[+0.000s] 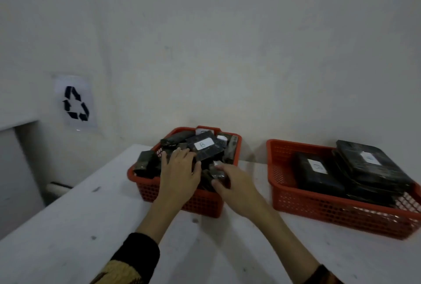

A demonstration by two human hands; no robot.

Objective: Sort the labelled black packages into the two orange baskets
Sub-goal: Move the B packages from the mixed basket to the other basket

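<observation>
The right hand (237, 183) curls its fingers and thumb round a small black package (217, 171) at the near right corner of the left basket (145, 183), fingers on its far side and thumb on the near side. Just left of it, the left hand (180, 174) lies flat with its fingers straight and slightly spread, pressing on the heap of packages inside the same basket. Beyond the left fingertips, a larger package (205, 147) with a white label marked B sits on top of the heap. Another package (145, 163) leans over the basket's left rim. Both forearms reach in from the near edge, with dark patterned sleeves at the wrists. The right basket (296, 201) stands apart on the white table (68, 226), holding a few flat labelled packages (319, 170). A recycling sign (75, 103) hangs on the wall at the far left.
</observation>
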